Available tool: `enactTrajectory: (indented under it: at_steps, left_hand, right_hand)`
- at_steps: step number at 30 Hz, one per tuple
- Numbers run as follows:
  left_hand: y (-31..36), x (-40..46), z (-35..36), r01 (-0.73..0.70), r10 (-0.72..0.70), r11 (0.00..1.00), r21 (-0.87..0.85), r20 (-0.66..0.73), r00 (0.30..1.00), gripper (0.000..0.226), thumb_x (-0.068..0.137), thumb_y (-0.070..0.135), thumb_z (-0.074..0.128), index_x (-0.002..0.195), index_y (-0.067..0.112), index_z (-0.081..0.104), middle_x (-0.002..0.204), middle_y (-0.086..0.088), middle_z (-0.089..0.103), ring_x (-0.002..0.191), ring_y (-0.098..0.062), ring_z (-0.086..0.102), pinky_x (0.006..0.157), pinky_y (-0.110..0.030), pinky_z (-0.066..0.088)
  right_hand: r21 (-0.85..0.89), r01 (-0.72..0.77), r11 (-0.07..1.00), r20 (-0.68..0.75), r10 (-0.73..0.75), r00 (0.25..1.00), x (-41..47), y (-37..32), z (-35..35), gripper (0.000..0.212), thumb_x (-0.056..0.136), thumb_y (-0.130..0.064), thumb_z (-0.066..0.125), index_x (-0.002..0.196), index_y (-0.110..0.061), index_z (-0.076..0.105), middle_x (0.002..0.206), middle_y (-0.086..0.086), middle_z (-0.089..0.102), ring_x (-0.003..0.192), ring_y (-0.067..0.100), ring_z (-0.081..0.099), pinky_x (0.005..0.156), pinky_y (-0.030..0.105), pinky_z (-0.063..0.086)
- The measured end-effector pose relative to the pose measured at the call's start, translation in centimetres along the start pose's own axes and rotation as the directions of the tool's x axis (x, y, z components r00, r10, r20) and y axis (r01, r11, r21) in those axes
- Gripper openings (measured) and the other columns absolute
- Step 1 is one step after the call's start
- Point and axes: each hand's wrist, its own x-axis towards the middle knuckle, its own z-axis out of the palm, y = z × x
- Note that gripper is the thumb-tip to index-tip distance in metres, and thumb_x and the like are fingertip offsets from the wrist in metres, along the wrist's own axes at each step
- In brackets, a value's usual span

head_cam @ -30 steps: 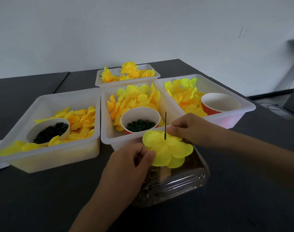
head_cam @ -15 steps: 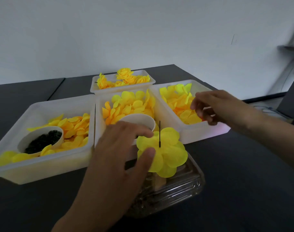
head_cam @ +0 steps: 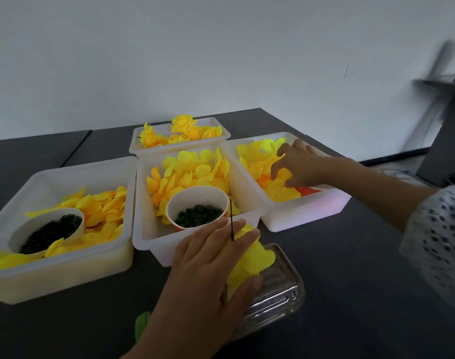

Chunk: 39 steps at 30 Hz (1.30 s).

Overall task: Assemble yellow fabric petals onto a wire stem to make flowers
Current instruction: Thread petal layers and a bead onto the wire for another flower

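We are viewing a flower midway through assembly. Several round yellow fabric petals (head_cam: 255, 257) are already sitting threaded on the thin dark wire stem (head_cam: 232, 220), which is standing upright over a clear ribbed glass container (head_cam: 278, 294) near the front edge of the dark worktop (head_cam: 363, 268). We are judging that further petals are still to be added, since the far small white tray (head_cam: 179, 149) is holding fuller, finished yellow flowers (head_cam: 182, 128) by comparison.

The left hand (head_cam: 208, 268) is lying flat over the partial flower, fingers extended and spread, with the stem rising between two of them and the thumb resting on the container's rim; we are reading this as steadying the work rather than gripping it.

The right hand (head_cam: 296, 164) is reaching into the right-hand white plastic tray (head_cam: 306, 213), fingers curled down among its loose yellow petals (head_cam: 262, 161); we cannot tell whether it is already pinching one.

The middle white tray (head_cam: 148, 239) and the left white tray (head_cam: 60, 278) are each holding more petals and a white paper cup of small dark green beads (head_cam: 198, 215), which we are taking as parts for a later step.
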Motion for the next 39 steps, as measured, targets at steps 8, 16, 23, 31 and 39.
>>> enactTrajectory:
  at_steps: [8,16,23,31,39]
  left_hand:
    - [-0.4,0.0,0.6,-0.03,0.03,1.0,-0.008,-0.036,0.999,0.055,0.088,0.053,0.047,0.141,0.036,0.046,0.149,0.017,0.04,0.14,-0.01,0.035,0.103,-0.05,0.042]
    - [-0.3,-0.2,-0.1,-0.062,0.061,0.998,-0.009,-0.099,0.993,0.054,0.091,0.059,0.041,0.142,0.041,0.041,0.152,0.016,0.037,0.145,-0.009,0.026,0.108,-0.046,0.035]
    - [0.2,-0.4,-2.4,-0.055,0.019,0.991,-0.118,-0.282,0.959,0.051,0.09,0.052,0.045,0.135,0.028,0.052,0.142,0.01,0.047,0.136,-0.018,0.041,0.099,-0.053,0.04]
    - [2.0,0.1,-5.1,-0.017,-0.054,0.987,-0.16,-0.429,0.902,0.04,0.09,0.045,0.046,0.126,0.03,0.054,0.129,0.018,0.052,0.126,-0.013,0.048,0.097,-0.044,0.041]
    - [4.3,0.4,-5.5,0.041,-0.118,0.981,-0.192,-0.412,0.903,0.037,0.09,0.045,0.046,0.122,0.031,0.056,0.123,0.021,0.052,0.121,-0.006,0.048,0.094,-0.036,0.042]
  right_hand:
    - [-0.25,0.0,0.968,0.178,0.046,0.983,1.3,-1.7,2.5,0.04,0.094,-0.037,0.048,0.135,-0.041,0.046,0.152,0.011,0.017,0.141,0.04,0.007,0.111,0.051,0.013]
    - [-0.176,0.011,0.984,0.025,-0.007,1.0,1.5,-2.1,1.6,0.048,0.082,-0.035,0.064,0.129,-0.034,0.054,0.137,0.007,0.034,0.127,0.032,0.026,0.105,0.044,0.024]
    - [0.095,-0.033,0.995,-0.059,0.039,0.998,0.5,-0.5,-0.5,0.044,0.084,-0.033,0.064,0.127,-0.029,0.055,0.125,0.009,0.045,0.124,0.033,0.032,0.102,0.045,0.025]
    - [0.247,-0.065,0.967,-0.035,0.076,0.997,-2.2,0.2,-2.9,0.04,0.089,-0.039,0.063,0.121,-0.018,0.053,0.124,0.01,0.049,0.122,0.034,0.036,0.103,0.044,0.031]
    - [0.534,0.126,0.836,-0.136,-0.062,0.989,-6.0,-0.9,-6.3,0.025,0.091,-0.026,0.063,0.091,-0.001,0.058,0.095,0.016,0.065,0.087,0.027,0.06,0.081,0.043,0.047]
